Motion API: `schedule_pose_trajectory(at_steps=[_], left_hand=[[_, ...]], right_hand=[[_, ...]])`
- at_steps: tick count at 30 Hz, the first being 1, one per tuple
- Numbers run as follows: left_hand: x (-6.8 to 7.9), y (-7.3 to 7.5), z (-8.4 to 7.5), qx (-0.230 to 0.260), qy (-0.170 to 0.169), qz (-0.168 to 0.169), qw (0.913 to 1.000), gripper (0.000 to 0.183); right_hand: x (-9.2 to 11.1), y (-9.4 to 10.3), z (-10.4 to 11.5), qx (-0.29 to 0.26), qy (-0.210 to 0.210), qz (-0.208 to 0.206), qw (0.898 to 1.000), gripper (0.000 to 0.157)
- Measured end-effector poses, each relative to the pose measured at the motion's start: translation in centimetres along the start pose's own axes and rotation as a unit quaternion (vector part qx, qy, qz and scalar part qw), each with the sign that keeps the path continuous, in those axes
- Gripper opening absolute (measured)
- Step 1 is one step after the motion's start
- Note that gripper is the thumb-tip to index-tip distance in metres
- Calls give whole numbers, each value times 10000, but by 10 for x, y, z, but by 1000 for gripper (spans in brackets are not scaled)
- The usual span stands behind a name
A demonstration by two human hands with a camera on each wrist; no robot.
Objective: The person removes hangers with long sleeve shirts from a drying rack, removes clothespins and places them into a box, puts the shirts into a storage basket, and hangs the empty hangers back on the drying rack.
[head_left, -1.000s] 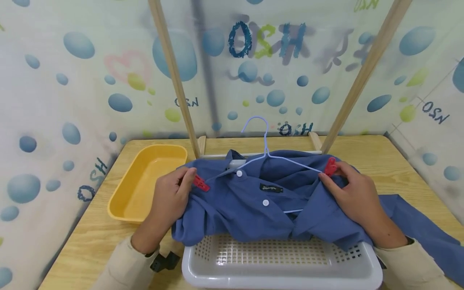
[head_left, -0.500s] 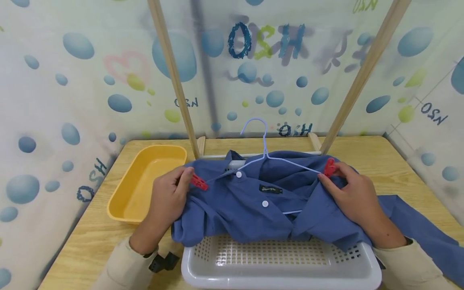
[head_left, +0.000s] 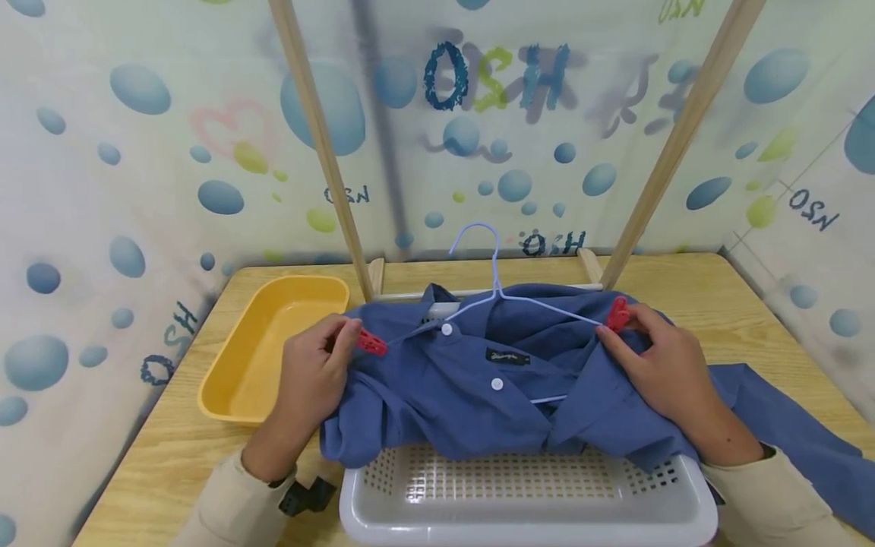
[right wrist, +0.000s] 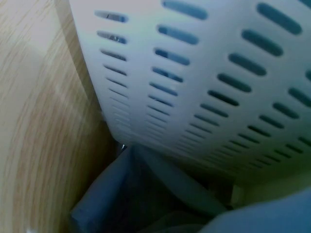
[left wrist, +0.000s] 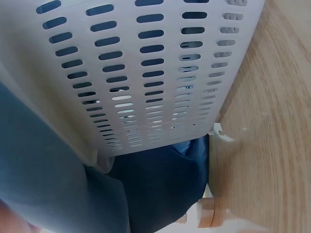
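Note:
A blue button-up shirt (head_left: 437, 403) lies draped over a white slotted basket (head_left: 526, 528), with a light purple wire hanger (head_left: 495, 281) inside its collar and the hook standing up. At the shirt's left shoulder area, my left hand (head_left: 311, 372) pinches a red clothespin (head_left: 371, 342) between thumb and fingers. Over on the other shoulder, my right hand (head_left: 666, 368) grips a second red clothespin (head_left: 618, 314) by the hanger's end. Both wrist views show the slotted basket wall (left wrist: 150, 63) and blue cloth (right wrist: 165, 189); the fingers are mostly hidden there.
A yellow plastic tub (head_left: 235, 380) stands at the left on the wooden table (head_left: 150, 456). Behind the shirt, two wooden poles (head_left: 321, 144) rise from a frame with a white crossbar (head_left: 547, 289). A blue sleeve (head_left: 786, 425) trails over the table at the right.
Everything sits slightly further left in the head view. Both hands keep their hold on the clothespins, and the shirt and hanger stay in place.

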State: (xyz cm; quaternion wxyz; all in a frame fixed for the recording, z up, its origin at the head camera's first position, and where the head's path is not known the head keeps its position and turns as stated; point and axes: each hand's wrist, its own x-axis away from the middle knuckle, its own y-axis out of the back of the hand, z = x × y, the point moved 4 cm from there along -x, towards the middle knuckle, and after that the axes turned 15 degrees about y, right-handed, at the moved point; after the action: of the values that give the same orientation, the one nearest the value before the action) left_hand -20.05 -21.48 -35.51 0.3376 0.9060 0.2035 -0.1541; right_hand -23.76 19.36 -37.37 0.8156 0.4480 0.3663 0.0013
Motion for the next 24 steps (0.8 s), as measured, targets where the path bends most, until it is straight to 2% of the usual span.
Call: schedule_pose_trajectory(at_steps=[10, 24], left_hand=[[2, 0, 2, 343, -200, -130, 9991, 20], [-1, 4, -1, 398, -294, -291, 9984, 23]], right_hand=[[-1, 0, 1, -14, 15, -9, 10000, 25], [0, 0, 0, -23, -9, 6, 10000, 25]])
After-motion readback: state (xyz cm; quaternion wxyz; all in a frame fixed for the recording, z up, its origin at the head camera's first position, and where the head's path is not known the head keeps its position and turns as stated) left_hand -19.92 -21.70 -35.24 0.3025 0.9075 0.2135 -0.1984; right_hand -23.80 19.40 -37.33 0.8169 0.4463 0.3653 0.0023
